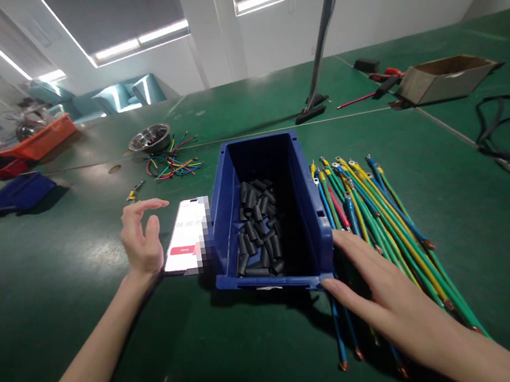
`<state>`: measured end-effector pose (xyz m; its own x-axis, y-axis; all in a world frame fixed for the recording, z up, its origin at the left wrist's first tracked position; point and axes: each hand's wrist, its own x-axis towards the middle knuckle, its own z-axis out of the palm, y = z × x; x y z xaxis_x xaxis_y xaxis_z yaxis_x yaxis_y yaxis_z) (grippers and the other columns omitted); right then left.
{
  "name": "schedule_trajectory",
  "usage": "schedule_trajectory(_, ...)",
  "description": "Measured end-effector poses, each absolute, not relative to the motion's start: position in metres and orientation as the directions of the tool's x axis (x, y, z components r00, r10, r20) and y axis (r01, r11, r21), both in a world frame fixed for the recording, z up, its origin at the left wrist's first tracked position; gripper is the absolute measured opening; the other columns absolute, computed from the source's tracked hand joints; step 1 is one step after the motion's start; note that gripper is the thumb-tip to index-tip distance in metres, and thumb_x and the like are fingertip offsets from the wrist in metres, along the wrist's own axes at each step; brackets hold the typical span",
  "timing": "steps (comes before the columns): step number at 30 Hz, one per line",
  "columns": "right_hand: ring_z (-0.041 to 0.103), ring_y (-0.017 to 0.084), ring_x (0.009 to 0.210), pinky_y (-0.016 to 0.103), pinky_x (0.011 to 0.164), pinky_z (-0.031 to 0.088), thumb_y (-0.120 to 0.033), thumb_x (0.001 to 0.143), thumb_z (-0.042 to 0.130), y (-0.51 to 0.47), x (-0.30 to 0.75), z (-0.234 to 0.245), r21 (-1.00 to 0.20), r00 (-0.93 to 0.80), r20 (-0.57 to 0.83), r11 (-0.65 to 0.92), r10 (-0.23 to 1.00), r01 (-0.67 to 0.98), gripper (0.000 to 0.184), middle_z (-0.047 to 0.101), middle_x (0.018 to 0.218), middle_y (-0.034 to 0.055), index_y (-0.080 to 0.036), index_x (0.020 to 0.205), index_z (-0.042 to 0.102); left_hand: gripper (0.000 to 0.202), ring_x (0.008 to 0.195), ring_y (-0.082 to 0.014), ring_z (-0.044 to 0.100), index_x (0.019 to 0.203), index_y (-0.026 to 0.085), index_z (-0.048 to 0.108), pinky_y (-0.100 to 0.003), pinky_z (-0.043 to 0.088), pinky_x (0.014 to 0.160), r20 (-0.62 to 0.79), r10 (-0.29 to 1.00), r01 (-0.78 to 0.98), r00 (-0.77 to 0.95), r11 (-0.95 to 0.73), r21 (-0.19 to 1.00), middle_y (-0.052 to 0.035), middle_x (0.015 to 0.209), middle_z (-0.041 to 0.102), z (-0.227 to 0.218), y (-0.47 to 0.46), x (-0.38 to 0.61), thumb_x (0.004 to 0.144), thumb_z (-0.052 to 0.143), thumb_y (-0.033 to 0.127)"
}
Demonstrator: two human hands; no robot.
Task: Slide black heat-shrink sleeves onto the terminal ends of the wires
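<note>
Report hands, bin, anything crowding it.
Right hand gripping blue plastic bin at near right corner. Left hand empty, beside smartphone. Black tube pieces inside bin. Lugged cables along right side.

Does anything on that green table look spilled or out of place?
I see no spill: short black tubes sit inside the nearer blue plastic bin. The thin multicoloured wires by the round metal bowl look untidy, tangled, whereas the long green, yellow and blue cables lie roughly side by side.

The desk [430,157] is green, the bin [317,207] blue, the tubes [251,231] black, the cables [379,199] green, yellow and blue (with one red among them), the phone screen [186,226] white with a red button [182,250], and the tray [49,142] orange.
</note>
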<state>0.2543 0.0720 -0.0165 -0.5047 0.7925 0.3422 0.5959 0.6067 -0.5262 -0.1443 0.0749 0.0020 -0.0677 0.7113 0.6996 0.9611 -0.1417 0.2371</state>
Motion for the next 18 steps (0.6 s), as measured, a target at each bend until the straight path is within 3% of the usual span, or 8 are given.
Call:
schedule_trajectory(3, 0.057, 0.028, 0.132, 0.051, 0.104, 0.053, -0.049, 0.098, 0.052, 0.076, 0.250, -0.014, -0.547, -0.525, 0.349, 0.624, 0.776, 0.558, 0.060, 0.058, 0.143, 0.0133, -0.027, 0.152, 0.035, 0.021, 0.108, -0.0255, 0.063, 0.118, 0.017, 0.060, -0.053, 0.049, 0.102, 0.840, 0.531, 0.938, 0.110, -0.336, 0.090, -0.0067, 0.111, 0.068, 0.022, 0.051, -0.104, 0.103, 0.051, 0.028)
schedule_trajectory(5, 0.058, 0.027, 0.130, 0.050, 0.105, 0.053, -0.052, 0.098, 0.052, 0.078, 0.243, -0.011, -0.552, -0.554, 0.343, 0.640, 0.759, 0.535, 0.061, 0.060, 0.141, 0.0135, -0.023, 0.150, 0.039, 0.014, 0.098, -0.0209, 0.066, 0.103, 0.021, 0.063, -0.046, 0.049, 0.102, 0.825, 0.479, 0.878, 0.300, -0.478, -0.042, -0.0020, 0.103, 0.071, 0.033, 0.035, -0.071, 0.100, 0.049, 0.025)
schedule_trajectory(8, 0.058, 0.026, 0.130, 0.048, 0.108, 0.051, -0.056, 0.098, 0.049, 0.077, 0.231, -0.005, -0.543, -0.579, 0.341, 0.658, 0.740, 0.522, 0.064, 0.061, 0.140, 0.0150, -0.017, 0.149, 0.042, 0.020, 0.104, -0.0238, 0.067, 0.108, 0.016, 0.065, -0.040, 0.053, 0.096, 0.704, 0.542, 0.815, 0.458, -0.572, -0.089, -0.0097, 0.110, 0.072, 0.038, 0.018, -0.025, 0.097, 0.049, 0.019)
schedule_trajectory(11, 0.057, 0.026, 0.131, 0.047, 0.109, 0.050, -0.055, 0.100, 0.046, 0.071, 0.221, 0.004, -0.520, -0.591, 0.352, 0.677, 0.726, 0.521, 0.066, 0.061, 0.139, 0.0172, -0.011, 0.148, 0.043, 0.038, 0.105, -0.0270, 0.067, 0.116, 0.006, 0.060, -0.039, 0.057, 0.088, 0.607, 0.645, 0.828, 0.464, -0.559, -0.039, -0.0187, 0.111, 0.070, 0.031, 0.014, 0.003, 0.106, 0.037, 0.034)
schedule_trajectory(13, 0.055, 0.025, 0.133, 0.047, 0.112, 0.047, -0.053, 0.100, 0.048, 0.070, 0.224, 0.012, -0.499, -0.595, 0.361, 0.688, 0.718, 0.527, 0.061, 0.062, 0.139, 0.0148, -0.012, 0.145, 0.049, 0.044, 0.092, -0.0271, 0.070, 0.112, 0.005, 0.061, -0.038, 0.057, 0.077, 0.561, 0.683, 0.845, 0.468, -0.532, -0.058, -0.0174, 0.100, 0.072, 0.024, 0.016, 0.009, 0.107, 0.038, 0.043)
schedule_trajectory(16, 0.052, 0.022, 0.135, 0.048, 0.117, 0.041, -0.047, 0.101, 0.048, 0.083, 0.250, 0.024, -0.470, -0.565, 0.384, 0.681, 0.730, 0.562, 0.045, 0.062, 0.139, 0.0099, -0.019, 0.135, 0.058, 0.037, 0.064, -0.0244, 0.063, 0.091, 0.013, 0.062, -0.037, 0.049, 0.056, 0.514, 0.693, 0.845, 0.505, -0.518, -0.130, -0.0083, 0.074, 0.068, 0.017, 0.019, 0.003, 0.105, 0.047, 0.043)
schedule_trajectory(18, 0.051, 0.024, 0.136, 0.054, 0.120, 0.034, -0.043, 0.101, 0.048, 0.100, 0.278, 0.025, -0.449, -0.510, 0.412, 0.656, 0.755, 0.607, 0.036, 0.063, 0.138, 0.0086, -0.022, 0.126, 0.064, 0.037, 0.058, -0.0233, 0.059, 0.085, 0.015, 0.061, -0.036, 0.045, 0.052, 0.500, 0.684, 0.834, 0.531, -0.527, -0.164, -0.0058, 0.068, 0.064, 0.016, 0.019, -0.007, 0.104, 0.048, 0.043)
